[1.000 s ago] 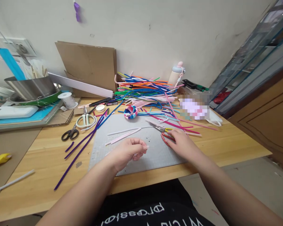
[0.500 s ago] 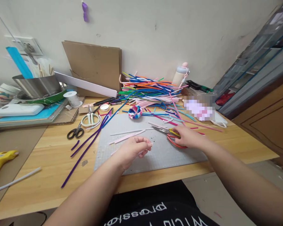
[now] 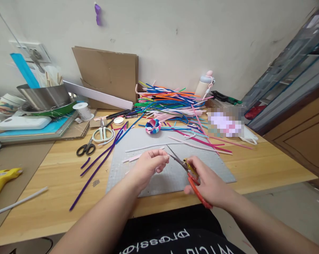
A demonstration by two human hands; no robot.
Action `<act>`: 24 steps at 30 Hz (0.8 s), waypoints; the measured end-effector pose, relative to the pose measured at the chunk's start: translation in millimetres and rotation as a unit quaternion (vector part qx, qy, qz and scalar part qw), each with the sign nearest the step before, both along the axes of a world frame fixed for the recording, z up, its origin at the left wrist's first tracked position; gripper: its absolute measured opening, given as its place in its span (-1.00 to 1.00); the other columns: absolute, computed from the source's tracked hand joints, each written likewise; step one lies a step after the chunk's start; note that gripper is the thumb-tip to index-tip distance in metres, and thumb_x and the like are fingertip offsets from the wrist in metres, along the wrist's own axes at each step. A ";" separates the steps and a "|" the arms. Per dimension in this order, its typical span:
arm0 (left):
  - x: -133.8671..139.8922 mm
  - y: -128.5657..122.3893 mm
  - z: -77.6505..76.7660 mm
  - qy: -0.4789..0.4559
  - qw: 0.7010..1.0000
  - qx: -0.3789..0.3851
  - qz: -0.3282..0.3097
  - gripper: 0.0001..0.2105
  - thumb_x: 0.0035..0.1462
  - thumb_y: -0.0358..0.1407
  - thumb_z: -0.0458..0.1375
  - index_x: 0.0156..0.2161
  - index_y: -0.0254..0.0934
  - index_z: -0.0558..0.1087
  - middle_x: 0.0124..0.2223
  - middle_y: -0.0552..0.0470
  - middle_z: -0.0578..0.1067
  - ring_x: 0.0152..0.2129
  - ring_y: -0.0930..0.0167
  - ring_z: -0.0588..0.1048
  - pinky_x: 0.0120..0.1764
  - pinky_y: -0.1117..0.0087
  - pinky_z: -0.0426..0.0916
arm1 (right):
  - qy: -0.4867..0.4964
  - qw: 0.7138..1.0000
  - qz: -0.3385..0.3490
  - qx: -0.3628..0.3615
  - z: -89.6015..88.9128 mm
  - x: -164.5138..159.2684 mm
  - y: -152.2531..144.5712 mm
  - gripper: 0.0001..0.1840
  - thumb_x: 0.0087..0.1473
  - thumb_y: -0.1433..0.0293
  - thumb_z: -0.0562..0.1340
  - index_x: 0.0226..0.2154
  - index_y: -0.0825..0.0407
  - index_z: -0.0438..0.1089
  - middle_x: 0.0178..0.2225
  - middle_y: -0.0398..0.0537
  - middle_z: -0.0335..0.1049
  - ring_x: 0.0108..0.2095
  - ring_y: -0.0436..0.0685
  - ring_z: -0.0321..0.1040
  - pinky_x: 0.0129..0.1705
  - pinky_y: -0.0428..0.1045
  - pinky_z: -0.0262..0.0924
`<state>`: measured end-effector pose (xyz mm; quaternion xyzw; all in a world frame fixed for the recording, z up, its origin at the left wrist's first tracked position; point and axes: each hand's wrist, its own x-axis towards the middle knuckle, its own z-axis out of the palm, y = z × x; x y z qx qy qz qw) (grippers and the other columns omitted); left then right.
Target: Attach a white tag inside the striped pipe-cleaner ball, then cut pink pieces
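Observation:
My right hand [image 3: 209,181] grips a pair of scissors [image 3: 187,169] with red and yellow handles. Their blades are spread apart, tips pointing toward my left fingers. My left hand [image 3: 151,164] is closed in a pinch over the grey cutting mat [image 3: 175,183]; whatever sits between thumb and fingertips is too small to make out. Pale pink pipe cleaners [image 3: 133,157] lie on the mat just beyond my left hand. Farther back rests a round coil of blue, pink and white pipe cleaners [image 3: 153,126].
A heap of coloured pipe cleaners [image 3: 172,100] lies against the wall. White-handled scissors [image 3: 103,134], black-handled scissors [image 3: 86,148] and purple pipe cleaners [image 3: 93,173] are left of the mat. A yellow glue gun [image 3: 3,180] sits far left; a bottle [image 3: 204,86] stands at the back.
My right hand has lifted the scissors off the mat and brought them left, with the blades opened beside my left fingertips. My left hand has stayed nearly in place.

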<state>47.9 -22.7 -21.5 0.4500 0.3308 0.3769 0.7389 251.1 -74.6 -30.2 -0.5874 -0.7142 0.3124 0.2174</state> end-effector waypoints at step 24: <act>9.0 -7.8 -4.5 0.102 0.990 0.095 0.026 -0.95 -0.10 -0.37 0.13 -0.48 -0.32 0.36 -0.49 0.12 0.37 -0.55 0.52 0.27 -0.39 0.46 0.14 | -0.078 0.995 -0.043 0.032 -17.4 -27.8 -14.9 -0.60 0.04 0.09 0.16 -0.46 -0.05 -0.05 -0.51 -0.20 0.16 -0.51 0.07 0.08 -0.47 -0.05 -0.03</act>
